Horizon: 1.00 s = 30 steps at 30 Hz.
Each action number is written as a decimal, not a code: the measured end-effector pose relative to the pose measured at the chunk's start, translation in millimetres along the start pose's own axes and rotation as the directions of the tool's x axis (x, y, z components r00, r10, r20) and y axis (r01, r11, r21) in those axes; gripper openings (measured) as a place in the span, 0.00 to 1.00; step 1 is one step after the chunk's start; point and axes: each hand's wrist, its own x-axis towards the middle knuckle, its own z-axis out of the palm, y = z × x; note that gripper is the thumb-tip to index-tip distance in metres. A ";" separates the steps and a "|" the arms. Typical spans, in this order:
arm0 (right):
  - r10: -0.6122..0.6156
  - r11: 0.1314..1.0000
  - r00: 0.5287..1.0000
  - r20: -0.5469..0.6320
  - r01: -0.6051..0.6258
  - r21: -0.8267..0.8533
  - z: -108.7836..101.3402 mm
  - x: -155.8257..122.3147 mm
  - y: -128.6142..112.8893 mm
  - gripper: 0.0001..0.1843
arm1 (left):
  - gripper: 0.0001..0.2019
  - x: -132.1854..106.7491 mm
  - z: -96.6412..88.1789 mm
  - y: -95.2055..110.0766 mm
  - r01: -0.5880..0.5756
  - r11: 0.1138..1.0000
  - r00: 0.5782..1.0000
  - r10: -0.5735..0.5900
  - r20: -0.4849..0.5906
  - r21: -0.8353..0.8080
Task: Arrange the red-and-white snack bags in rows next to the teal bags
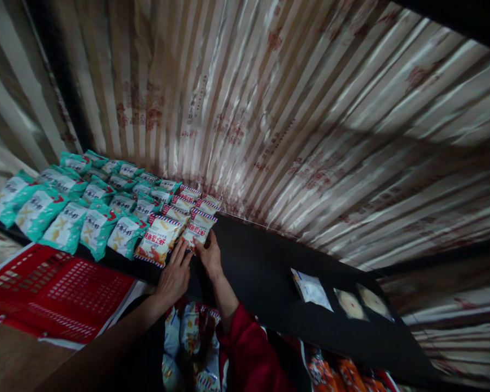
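Note:
A white snack bag (199, 224) with red lettering and a striped edge stands at the front right of the rows of bags. My right hand (209, 255) holds it at its lower right corner, thumb on the front face. The fingers of my left hand (175, 276) are stretched out against the bag's lower left edge. Just left of it is a similar yellow and white snack bag (158, 239). Matching bags (183, 204) stand behind these two. Teal snack bags (93, 226) fill several rows farther left.
The bags stand on a long black shelf (253, 261). A flat white packet (311, 288) and two round pale packets (350, 304) lie on its right part. Below are an open box of bags (191, 337), orange packets (338, 375) and a red printed sheet (61, 288). Striped plastic sheeting (245, 109) hangs behind.

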 end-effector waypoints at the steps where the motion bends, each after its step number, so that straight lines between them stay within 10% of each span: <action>1: 0.000 1.000 1.000 -0.013 0.000 0.002 0.2 -0.5 1.1 0.36 | 0.20 0.0 0.6 -0.7 -0.002 1.000 1.000 0.002 0.001 -0.005; 30: -0.109 0.994 0.987 -0.119 0.107 -0.021 6.8 -11.6 -16.1 0.36 | 0.26 2.9 2.4 -0.1 0.017 1.000 0.999 -0.017 0.033 -0.001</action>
